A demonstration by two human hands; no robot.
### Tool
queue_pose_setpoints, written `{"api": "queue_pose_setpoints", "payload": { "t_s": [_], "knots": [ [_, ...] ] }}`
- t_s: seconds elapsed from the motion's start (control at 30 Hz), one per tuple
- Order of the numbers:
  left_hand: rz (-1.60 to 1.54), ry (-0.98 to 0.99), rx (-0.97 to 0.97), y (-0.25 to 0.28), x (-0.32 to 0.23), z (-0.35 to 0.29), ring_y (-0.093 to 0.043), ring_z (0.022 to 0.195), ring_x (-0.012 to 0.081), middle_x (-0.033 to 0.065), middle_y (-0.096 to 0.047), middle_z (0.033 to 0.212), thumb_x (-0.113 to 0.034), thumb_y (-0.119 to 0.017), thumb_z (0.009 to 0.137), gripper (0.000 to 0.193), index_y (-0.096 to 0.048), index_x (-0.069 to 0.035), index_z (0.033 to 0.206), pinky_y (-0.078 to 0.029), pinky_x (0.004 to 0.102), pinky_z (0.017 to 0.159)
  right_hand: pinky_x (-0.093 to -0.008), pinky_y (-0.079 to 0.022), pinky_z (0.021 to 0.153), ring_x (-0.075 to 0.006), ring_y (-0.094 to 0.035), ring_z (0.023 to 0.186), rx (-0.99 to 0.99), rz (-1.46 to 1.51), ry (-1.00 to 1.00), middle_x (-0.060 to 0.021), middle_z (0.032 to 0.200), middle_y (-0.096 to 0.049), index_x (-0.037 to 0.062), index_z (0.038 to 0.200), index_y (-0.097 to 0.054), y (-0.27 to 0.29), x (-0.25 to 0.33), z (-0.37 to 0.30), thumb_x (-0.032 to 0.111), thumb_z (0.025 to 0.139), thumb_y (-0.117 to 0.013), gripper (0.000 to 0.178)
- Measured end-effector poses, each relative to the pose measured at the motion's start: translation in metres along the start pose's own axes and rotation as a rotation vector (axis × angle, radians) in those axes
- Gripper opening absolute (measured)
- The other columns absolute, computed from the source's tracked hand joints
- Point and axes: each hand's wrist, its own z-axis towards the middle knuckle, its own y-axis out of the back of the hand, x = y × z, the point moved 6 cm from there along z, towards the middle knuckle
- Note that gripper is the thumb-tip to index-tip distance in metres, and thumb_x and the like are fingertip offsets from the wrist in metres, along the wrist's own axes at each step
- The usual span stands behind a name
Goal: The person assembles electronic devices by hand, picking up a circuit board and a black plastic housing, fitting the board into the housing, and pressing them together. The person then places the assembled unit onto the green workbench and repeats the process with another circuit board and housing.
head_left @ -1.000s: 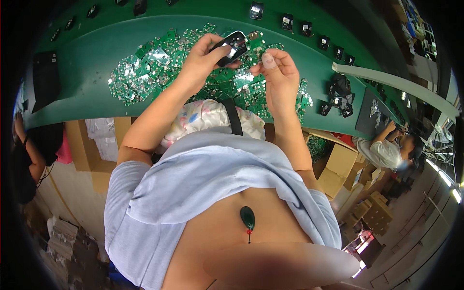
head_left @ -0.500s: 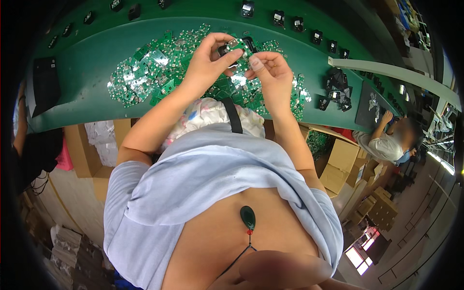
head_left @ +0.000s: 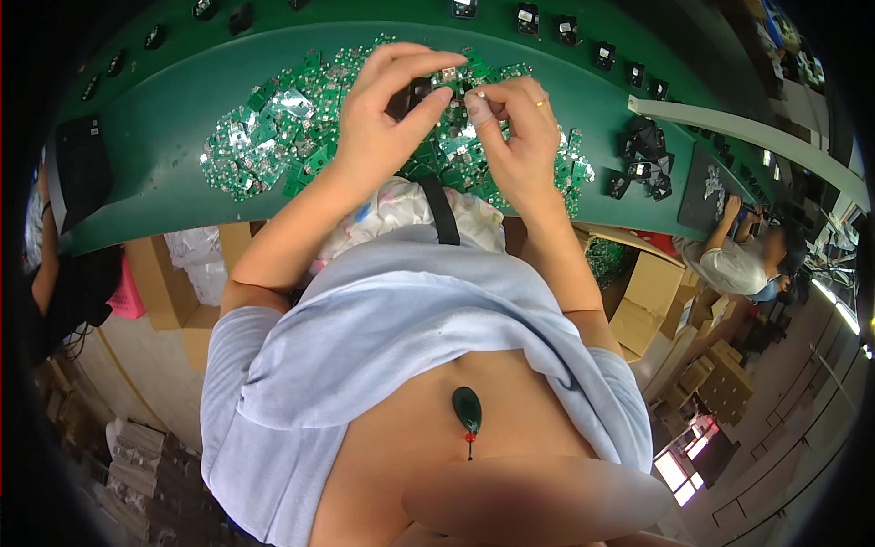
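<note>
Over a heap of green circuit boards (head_left: 264, 137) I hold a black plastic housing (head_left: 420, 89) in my left hand (head_left: 387, 105). Its fingers curl round the far side and the thumb presses from the near side, hiding much of the piece. A small green circuit board (head_left: 449, 77) shows at the housing, between my two hands. My right hand (head_left: 519, 132) is closed, thumb and forefinger pinched together beside that board. A light wrap covers its thumb tip, and a ring is on one finger. Whether the pinch grips the board's edge or something smaller is hidden.
Black housings (head_left: 645, 155) lie piled on the right of the green table (head_left: 164, 173). More sit along the far green strip (head_left: 355, 13). A black box (head_left: 80, 169) stands at left. A pale bar (head_left: 756, 137) crosses at right, near another person (head_left: 729, 260). Cardboard boxes (head_left: 645, 305) stand below the table.
The left fingers have stretched further over the far side of the housing, now covering more of it. The housing and board have turned, and the right fingers have closed in beside them.
</note>
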Motion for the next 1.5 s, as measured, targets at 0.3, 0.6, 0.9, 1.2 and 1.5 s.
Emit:
{"api": "queue_pose_setpoints", "payload": {
  "t_s": [0.3,0.6,0.9,1.2,1.5],
  "knots": [
    [0.056,-0.082,-0.054,0.005,-0.019,0.007,-0.057,0.065,0.0147,0.0048,-0.057,0.091,-0.005,-0.068,0.072,0.016,-0.067,-0.010,0.086,-0.046,0.0249,0.056,-0.0304,-0.043,0.054,-0.0208,-0.053,0.066,0.133,-0.365,0.253,-0.0039,0.075,-0.054,0.0070,0.077,-0.060,0.005,0.033,0.019,0.007,0.066,-0.067,0.013],
    [-0.403,0.262,0.087,-0.005,0.007,-0.004,-0.053,0.087,0.0121,0.0066,-0.056,0.095,-0.001,-0.059,0.082,0.010,-0.060,0.000,0.092,-0.043,0.0229,0.073,-0.0227,-0.040,0.053,-0.0117,-0.050,0.063,0.025,0.174,-0.008,-0.0045,0.080,-0.056,0.0036,0.079,-0.061,0.000,0.014,0.004,0.004,0.074,-0.068,0.009],
    [-0.342,0.259,0.078,-0.004,0.001,-0.001,-0.052,0.075,0.0090,0.0027,-0.057,0.085,-0.009,-0.062,0.081,0.011,-0.062,-0.002,0.088,-0.043,0.0219,0.065,-0.0224,-0.042,0.052,-0.0129,-0.052,0.063,-0.064,0.185,0.163,-0.0072,0.080,-0.056,0.0018,0.083,-0.058,0.000,0.017,0.001,0.004,0.075,-0.067,0.012],
    [-0.436,0.471,0.180,0.005,-0.003,-0.001,-0.048,0.068,0.0035,-0.0010,-0.055,0.089,-0.006,-0.062,0.077,0.033,-0.057,-0.009,0.109,-0.041,0.0176,0.055,-0.0271,-0.045,0.054,-0.0188,-0.054,0.068,0.002,0.088,0.278,-0.0082,0.079,-0.057,0.0020,0.082,-0.060,0.015,0.031,0.004,-0.002,0.069,-0.067,0.016],
    [-0.110,0.372,0.052,0.023,-0.035,0.010,-0.055,0.079,0.0238,0.0136,-0.054,0.092,-0.005,-0.060,0.073,0.026,-0.056,-0.001,0.099,-0.044,0.0276,0.068,-0.0318,-0.039,0.056,-0.0214,-0.051,0.067,0.076,-0.213,0.518,-0.0042,0.081,-0.055,0.0055,0.082,-0.059,0.011,0.049,0.002,0.002,0.060,-0.068,0.024]
  ]
}}
